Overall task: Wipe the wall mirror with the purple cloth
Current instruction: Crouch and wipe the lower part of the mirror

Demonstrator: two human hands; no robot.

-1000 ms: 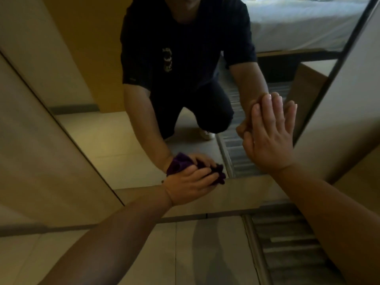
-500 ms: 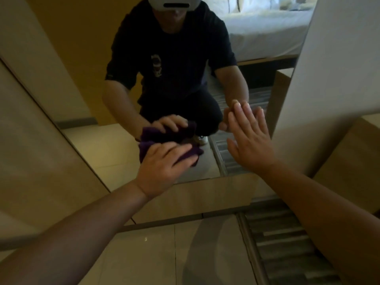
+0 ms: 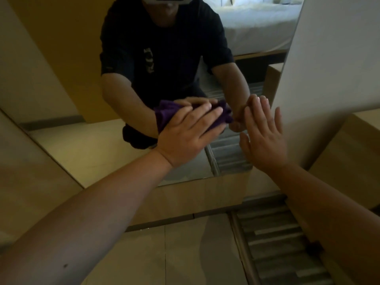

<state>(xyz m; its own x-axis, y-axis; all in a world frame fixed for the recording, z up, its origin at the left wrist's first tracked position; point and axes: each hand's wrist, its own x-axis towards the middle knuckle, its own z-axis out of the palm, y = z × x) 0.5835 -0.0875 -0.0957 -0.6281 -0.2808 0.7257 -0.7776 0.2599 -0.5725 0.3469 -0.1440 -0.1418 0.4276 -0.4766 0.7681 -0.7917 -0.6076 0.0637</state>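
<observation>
room: dim, warm-lit space with a pale tiled floor (image 3: 185,254) and a strip of grey striped flooring (image 3: 281,239) along the right side
wall: light wood panelling (image 3: 201,196) runs below the glass, and a plain pale wall (image 3: 333,58) stands to its right
wall mirror (image 3: 72,64): tall pane set low on the wall, its bottom edge just above the wood panel; it reflects a crouching person in a dark shirt, and a white bed (image 3: 257,27) at the upper right
purple cloth (image 3: 164,116): bunched up and flattened against the lower part of the glass, near the right side of the pane; its folds stick out to the left of and beyond the fingers, and its reflection meets it in the glass
left hand (image 3: 185,138): lies palm-down on top of the cloth with fingers spread and extended, pressing it onto the mirror rather than curling round it; the cloth sits under the palm and fingers
right hand (image 3: 263,138): flat and empty, fingers straight and pointing up, palm facing the glass just right of the cloth, near the mirror's right edge; fingertips appear to meet their reflection
forearms: both bare, reaching in from the bottom corners of the view
</observation>
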